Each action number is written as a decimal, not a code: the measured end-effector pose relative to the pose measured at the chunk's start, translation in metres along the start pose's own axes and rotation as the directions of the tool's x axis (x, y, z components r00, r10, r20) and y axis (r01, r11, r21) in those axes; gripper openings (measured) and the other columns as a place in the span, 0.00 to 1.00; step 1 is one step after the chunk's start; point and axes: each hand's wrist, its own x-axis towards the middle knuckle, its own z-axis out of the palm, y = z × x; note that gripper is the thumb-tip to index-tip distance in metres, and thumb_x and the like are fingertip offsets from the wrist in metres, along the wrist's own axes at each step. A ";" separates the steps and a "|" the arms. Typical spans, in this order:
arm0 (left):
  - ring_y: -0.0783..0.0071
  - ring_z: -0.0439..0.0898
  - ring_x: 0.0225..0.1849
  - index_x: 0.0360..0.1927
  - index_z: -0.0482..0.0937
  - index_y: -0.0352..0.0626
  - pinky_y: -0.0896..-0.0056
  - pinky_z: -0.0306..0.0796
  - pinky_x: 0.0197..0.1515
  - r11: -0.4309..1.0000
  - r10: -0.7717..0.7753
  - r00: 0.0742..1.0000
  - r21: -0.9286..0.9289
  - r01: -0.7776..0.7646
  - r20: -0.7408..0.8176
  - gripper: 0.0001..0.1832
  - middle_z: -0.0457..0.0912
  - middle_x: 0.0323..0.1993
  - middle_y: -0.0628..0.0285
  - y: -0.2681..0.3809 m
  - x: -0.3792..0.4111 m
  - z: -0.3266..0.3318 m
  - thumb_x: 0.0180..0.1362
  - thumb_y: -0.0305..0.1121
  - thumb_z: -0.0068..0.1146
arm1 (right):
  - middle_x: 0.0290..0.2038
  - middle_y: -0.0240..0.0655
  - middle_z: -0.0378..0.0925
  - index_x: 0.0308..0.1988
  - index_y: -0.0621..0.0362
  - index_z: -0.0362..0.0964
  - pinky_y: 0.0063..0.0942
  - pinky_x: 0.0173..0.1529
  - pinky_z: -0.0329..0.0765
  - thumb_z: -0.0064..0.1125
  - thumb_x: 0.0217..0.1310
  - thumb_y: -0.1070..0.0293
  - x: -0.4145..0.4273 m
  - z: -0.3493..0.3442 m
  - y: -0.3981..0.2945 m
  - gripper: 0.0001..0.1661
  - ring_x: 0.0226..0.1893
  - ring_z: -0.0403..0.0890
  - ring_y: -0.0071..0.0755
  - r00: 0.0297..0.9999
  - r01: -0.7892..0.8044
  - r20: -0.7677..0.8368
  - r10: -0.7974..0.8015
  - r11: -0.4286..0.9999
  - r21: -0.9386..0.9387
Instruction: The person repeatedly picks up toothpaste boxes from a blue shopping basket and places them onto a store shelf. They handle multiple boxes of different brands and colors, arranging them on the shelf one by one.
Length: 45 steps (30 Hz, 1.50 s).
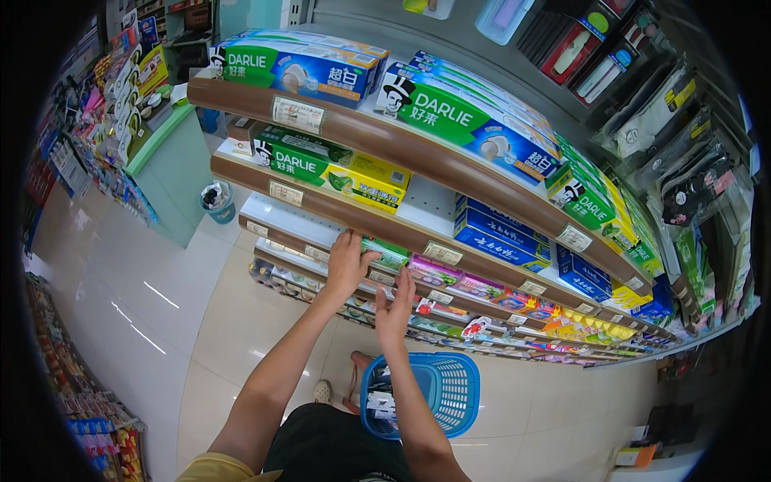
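My left hand [349,265] reaches in under the second shelf edge, fingers by the left end of a green box [385,253]. Its thumb is spread over the front of that box, and the fingertips are partly hidden by the shelf lip. My right hand [394,310] is raised below the box's right end, thumb and fingers apart with nothing between them; whether its fingertips touch the box is unclear. Pink and purple boxes [435,270] stand just right of the green one. Bare white shelf [295,214] lies to its left.
Above are brown-edged shelves [361,129] with Darlie toothpaste boxes [446,114] and dark blue boxes [500,235]. A blue plastic basket [461,391] holding some items stands on the floor by my legs. A small lined bin [218,203] sits near the green-edged counter [162,175].
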 end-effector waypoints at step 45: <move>0.37 0.72 0.61 0.66 0.62 0.35 0.52 0.68 0.64 0.586 -0.686 0.356 0.192 0.787 0.635 0.33 0.69 0.61 0.35 0.049 -0.448 0.139 0.58 0.28 0.59 | 0.46 0.50 0.80 0.51 0.61 0.74 0.45 0.48 0.80 0.47 0.54 0.87 -0.339 -0.124 0.265 0.24 0.45 0.81 0.57 0.793 -0.488 0.211 0.572 0.803 -0.343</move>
